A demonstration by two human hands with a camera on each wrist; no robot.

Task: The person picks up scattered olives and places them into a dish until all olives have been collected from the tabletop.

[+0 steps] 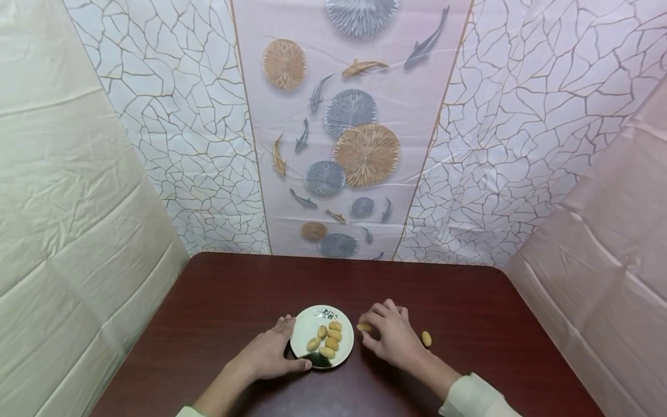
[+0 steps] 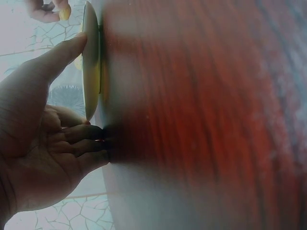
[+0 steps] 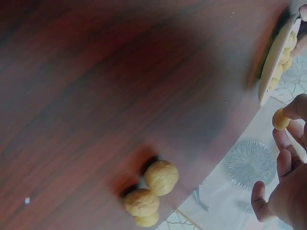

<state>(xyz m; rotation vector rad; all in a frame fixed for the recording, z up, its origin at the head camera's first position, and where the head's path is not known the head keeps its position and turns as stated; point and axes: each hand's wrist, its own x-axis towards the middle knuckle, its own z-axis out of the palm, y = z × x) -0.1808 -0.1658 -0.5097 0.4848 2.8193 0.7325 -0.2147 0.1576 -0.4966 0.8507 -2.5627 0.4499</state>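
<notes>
A round white plate (image 1: 307,325) with a leafy print and a dark front patch bears several oval yellow-brown pieces (image 1: 333,344), small and nut-like. My left hand (image 1: 268,350) holds the plate's left side, thumb on the front rim and fingertips at the far left rim. Just right of the plate, my right hand (image 1: 392,336) pinches another oval yellow-brown piece (image 3: 280,120) between thumb and fingertips, above the table. The right wrist view shows its other fingers spread loosely. More such pieces (image 3: 161,177) lie on the table beyond the right hand, partly hidden by the wrist in the head view.
The dark red-brown wooden table (image 1: 234,295) has rounded far corners. A patterned cloth (image 1: 333,145) with fish and round motifs hangs behind it, and pale cloth walls (image 1: 73,231) flank both sides. A tiny white speck (image 3: 27,200) lies on the tabletop.
</notes>
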